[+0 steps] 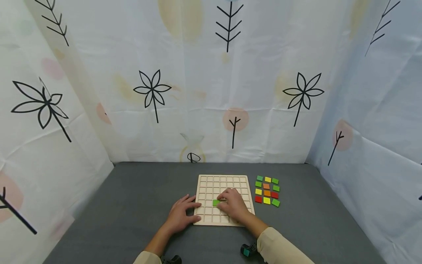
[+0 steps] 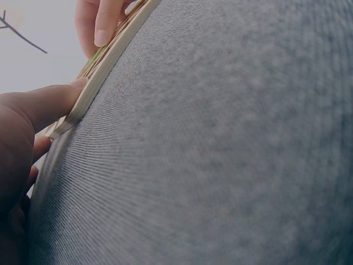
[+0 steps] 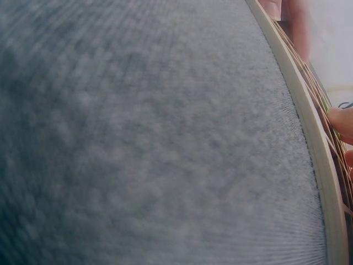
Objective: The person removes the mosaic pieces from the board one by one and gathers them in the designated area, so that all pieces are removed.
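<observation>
A light wooden grid board (image 1: 206,220) lies on the dark grey table. One green square tile (image 1: 215,202) is on the board, left of the middle. My right hand (image 1: 233,205) reaches over the board from the right, its thumb and index fingertip pinching the right side of this tile. At the board's left edge rests my left hand (image 1: 179,214), fingers spread, with fingertips and thumb on the rim. Seen from the left wrist, the left thumb (image 2: 55,102) lies over the board's corner and a green edge (image 2: 97,55) shows under the right fingertips.
Several small square tiles (image 1: 266,193) in green, yellow, orange and red lie in loose rows just right of the board. Patterned white cloth (image 1: 194,135) hangs behind the table and along both sides. A black wrist device (image 1: 248,250) shows beside the right sleeve (image 1: 280,247).
</observation>
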The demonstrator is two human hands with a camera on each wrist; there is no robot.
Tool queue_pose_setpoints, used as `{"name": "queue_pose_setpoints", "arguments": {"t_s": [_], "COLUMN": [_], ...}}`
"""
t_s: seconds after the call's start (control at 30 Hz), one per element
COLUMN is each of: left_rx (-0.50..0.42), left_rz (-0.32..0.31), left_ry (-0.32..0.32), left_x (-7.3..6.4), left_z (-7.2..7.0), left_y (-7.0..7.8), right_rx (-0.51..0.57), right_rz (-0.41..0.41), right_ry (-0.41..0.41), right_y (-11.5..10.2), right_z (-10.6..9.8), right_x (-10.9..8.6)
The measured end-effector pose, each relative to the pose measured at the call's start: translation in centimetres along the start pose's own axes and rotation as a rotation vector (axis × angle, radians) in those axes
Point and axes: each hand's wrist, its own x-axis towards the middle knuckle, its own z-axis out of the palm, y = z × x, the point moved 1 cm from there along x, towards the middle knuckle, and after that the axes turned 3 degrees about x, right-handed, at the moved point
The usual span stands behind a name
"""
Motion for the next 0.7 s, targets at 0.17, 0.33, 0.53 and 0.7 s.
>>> {"name": "queue_pose_setpoints", "arguments": {"t_s": [0.17,0.33,0.53,0.7], "left_rx": [0.000,0.012,0.019,0.021], "left_rz": [0.001,-0.005,-0.011,-0.002], "left_ry": [0.002,-0.003,-0.015,-0.011], "left_x": [-0.01,0.06,0.01,0.02], "left_z": [0.00,0.00,-0.07,-0.09], "left_y": [0.05,0.02,0.03,0.03], "right_rx": [-0.005,-0.002,-0.011,-0.010], "right_rz": [-0.001,0.009,0.008,0.016], "right_ry": [0.002,-0.013,-0.025,-0.033], "right_y": [0.04,0.08,0.15,0.08], "right_z": [0.03,0.00,0.03,-0.06], "right_x": [-0.04,0.03,0.09,0.09]}}
